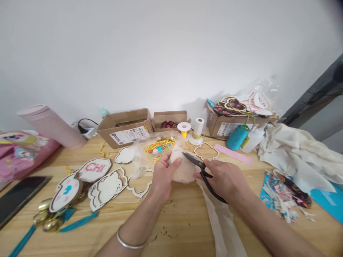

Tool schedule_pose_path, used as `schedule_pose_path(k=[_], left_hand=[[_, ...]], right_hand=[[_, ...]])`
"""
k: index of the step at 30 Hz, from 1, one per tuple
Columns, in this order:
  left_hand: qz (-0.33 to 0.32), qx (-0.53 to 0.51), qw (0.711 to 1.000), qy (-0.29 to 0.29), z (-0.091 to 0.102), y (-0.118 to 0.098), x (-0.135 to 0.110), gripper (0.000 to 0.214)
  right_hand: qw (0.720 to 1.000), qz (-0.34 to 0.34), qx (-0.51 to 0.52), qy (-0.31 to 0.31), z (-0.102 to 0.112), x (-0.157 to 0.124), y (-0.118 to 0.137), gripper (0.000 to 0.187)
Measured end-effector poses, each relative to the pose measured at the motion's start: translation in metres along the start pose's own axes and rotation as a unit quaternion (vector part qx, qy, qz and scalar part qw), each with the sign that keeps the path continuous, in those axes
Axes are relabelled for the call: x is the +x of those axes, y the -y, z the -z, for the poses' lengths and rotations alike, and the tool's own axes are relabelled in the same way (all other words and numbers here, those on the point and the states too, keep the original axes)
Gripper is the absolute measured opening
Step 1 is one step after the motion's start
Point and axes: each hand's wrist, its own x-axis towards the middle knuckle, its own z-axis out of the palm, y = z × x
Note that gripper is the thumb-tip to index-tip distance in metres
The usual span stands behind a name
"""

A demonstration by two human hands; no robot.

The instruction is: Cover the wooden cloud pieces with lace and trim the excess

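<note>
In the head view my left hand (166, 173) pinches a pale beige piece of fabric (183, 171) by its left side, thumb on top. My right hand (223, 178) grips a pair of black scissors (202, 169), whose blades point left and lie over the upper right part of the fabric. Whether the blades are apart is hard to make out. A long translucent strip of cloth (221, 217) hangs down from near the fabric's lower right corner. Just beyond my hands is a scalloped wooden frame (206, 150); another wooden frame (139, 184) lies left of my left hand.
Cardboard boxes (124, 128) line the wall, with a plastic bag of yellow cords (160, 144) in front. At right are a teal thread cone (238, 136), a white bottle (252, 140), cream cloth (292, 150) and fabric scraps (284, 194). Bell ornaments (65, 192) and a phone (20, 196) lie left.
</note>
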Motion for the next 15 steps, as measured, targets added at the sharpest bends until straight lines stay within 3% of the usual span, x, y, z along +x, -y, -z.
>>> schedule_pose_path(k=[10, 15], left_hand=[[0.005, 0.005, 1.000, 0.014, 0.001, -0.002, 0.001, 0.042], [-0.008, 0.026, 0.999, 0.036, 0.006, -0.004, 0.004, 0.040]], right_hand=[[1.000, 0.003, -0.016, -0.019, -0.002, -0.001, -0.004, 0.032], [0.999, 0.024, 0.039, -0.020, -0.001, 0.002, -0.015, 0.031]])
